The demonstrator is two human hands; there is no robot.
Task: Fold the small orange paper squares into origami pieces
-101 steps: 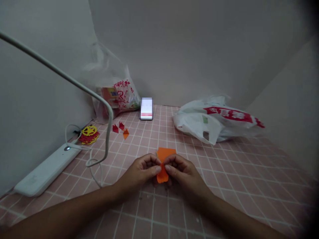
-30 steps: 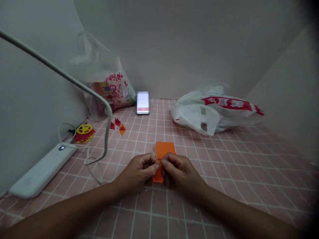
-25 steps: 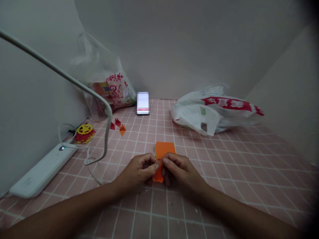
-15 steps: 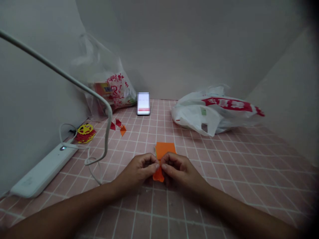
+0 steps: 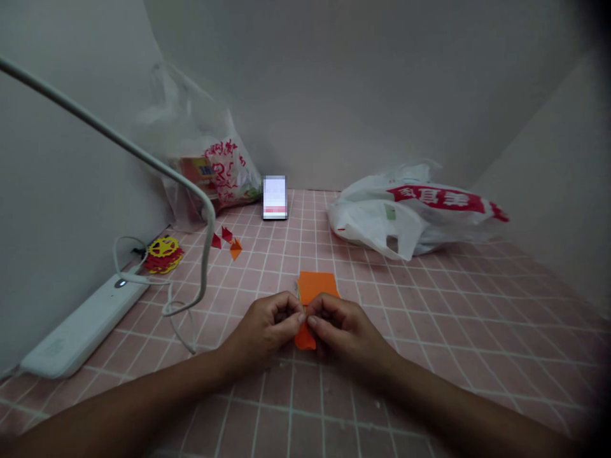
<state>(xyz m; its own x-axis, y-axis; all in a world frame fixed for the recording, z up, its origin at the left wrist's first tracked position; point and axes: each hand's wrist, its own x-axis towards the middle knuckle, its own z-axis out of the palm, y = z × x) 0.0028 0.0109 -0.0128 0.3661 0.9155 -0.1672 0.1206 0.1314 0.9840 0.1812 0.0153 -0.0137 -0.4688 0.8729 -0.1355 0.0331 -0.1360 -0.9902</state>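
Between my two hands is a small piece of orange paper [image 5: 305,339], partly hidden by my fingers, its lower end curling out below them. My left hand [image 5: 273,323] pinches its left side with thumb and forefinger. From the other side my right hand [image 5: 341,326] pinches it too, the fingertips of both hands nearly touching. Just behind lies a stack of orange square paper [image 5: 317,284], its front part covered by my hands. Farther off to the left are a small folded orange paper piece [image 5: 235,249] and two red ones [image 5: 226,235].
A white power strip [image 5: 86,326] with a looping cable [image 5: 205,254] lies on the left near yellow and red cut-outs [image 5: 163,254]. A phone [image 5: 275,198] stands at the back between two plastic bags [image 5: 229,172], [image 5: 377,219]. Pink tiled surface [image 5: 429,331] lies beneath.
Both hands stay at nearly the same spot, still pinching the orange paper. Its lower end has shifted slightly and looks more curled.
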